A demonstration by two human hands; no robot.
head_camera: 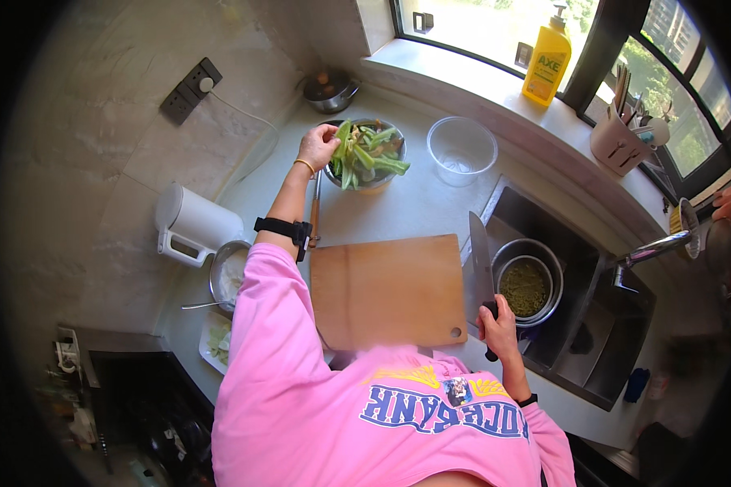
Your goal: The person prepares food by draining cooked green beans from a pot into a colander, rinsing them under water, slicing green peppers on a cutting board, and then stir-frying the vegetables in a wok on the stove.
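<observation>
My left hand (319, 146) reaches over the left rim of a metal bowl (400, 141) and pinches a piece of the cut green leafy vegetable (365, 157) heaped in it. In my right hand (498, 329) is the black handle of a kitchen knife (480, 255), its broad blade pointing away from me beside the sink edge. Between my arms a wooden cutting board (387, 292) lies flat on the counter, with nothing on its surface. A clear plastic bowl (462, 152) stands to the right of the vegetable bowl.
The sink (585, 304) at right holds nested metal bowls (557, 283) with small green grains, below a faucet (655, 249). At left are a white electric kettle (198, 222), a bowl with white contents (215, 274) and a plate (207, 348). A lidded pot (330, 92) stands in the corner.
</observation>
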